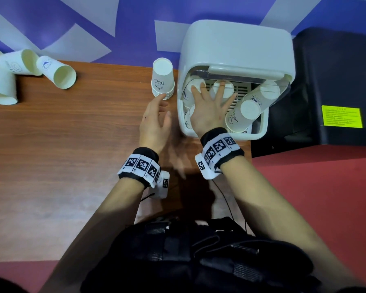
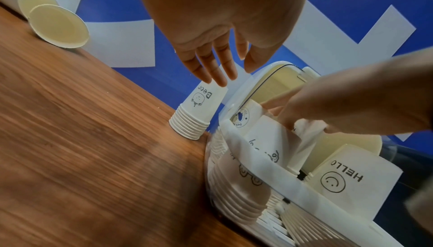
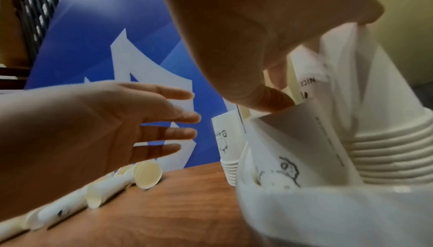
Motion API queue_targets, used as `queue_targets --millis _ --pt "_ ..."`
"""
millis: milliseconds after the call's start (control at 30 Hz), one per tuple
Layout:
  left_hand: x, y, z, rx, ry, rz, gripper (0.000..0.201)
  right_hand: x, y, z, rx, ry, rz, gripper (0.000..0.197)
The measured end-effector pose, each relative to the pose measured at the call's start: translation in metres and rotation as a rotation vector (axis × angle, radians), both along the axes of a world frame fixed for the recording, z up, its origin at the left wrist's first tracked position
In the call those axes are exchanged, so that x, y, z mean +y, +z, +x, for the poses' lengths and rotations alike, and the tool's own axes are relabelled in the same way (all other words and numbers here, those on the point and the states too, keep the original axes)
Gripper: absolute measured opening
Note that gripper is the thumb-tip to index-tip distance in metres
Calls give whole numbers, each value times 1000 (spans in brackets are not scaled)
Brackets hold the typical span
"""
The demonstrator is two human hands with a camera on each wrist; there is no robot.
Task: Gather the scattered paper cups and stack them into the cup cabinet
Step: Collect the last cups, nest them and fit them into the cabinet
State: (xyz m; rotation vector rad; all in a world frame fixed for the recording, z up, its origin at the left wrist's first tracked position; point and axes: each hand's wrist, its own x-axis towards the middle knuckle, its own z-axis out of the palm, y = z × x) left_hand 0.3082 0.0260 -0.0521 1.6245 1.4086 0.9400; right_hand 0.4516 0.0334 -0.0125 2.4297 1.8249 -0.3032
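- Head view: the right hand [image 1: 209, 112] lies flat inside the open cup cabinet [image 1: 237, 47], its fingers [image 1: 221, 89] straight and spread over the bottoms of the upside-down stacks there, pressing rather than gripping. Two more stacks lean in the cabinet's right half.
- Head view: a stack of cups [image 1: 162, 80] stands rim-down on the surface [image 1: 72, 134], just left of the cabinet wall. The left hand [image 1: 154, 121] is directly below it in the picture, fingers straight and loosely parted, tips pointing at the stack's lower rims; I cannot tell whether they touch. The left hand is plainly the nearer one for this stack.
- Head view: the loose cups [image 1: 57, 70] lie on their sides at the far left, well apart from both hands.
- Left wrist view: the left fingers [image 2: 220, 76] are extended side by side above the stack's [image 2: 194, 113] upturned bottom, the tips at its top edge, not curled round it. The stack's long axis is upright, so a grasp would likely have to close round its side.
- Right wrist view: the right thumb [image 3: 264, 99] presses on a cup edge inside the cabinet; the left hand [image 3: 105, 121] is open, fingers apart, aimed at the stack [image 3: 226, 139] beside the cabinet wall.
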Motion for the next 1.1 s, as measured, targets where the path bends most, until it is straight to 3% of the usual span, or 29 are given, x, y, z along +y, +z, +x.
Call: queue_targets --millis 267,433,533,667,833,1100 --pt "-15 19 -21 -22 21 48 46 -16 16 -14 53 -39 65 64" --pt "-31 33 -36 -62 30 113 46 -48 32 -42 253 -80 75 60" --pt "-40 36 -55 10 -8 152 45 -63 41 -74 368 -40 89 55" --pt "-45 33 -102 145 19 149 43 -69 46 -123 433 10 106 52" --pt "-41 34 -173 216 104 100 42 -64 47 -186 412 74 57 45" --pt "-10 41 -299 270 146 66 40 -41 54 -307 483 99 55 51"
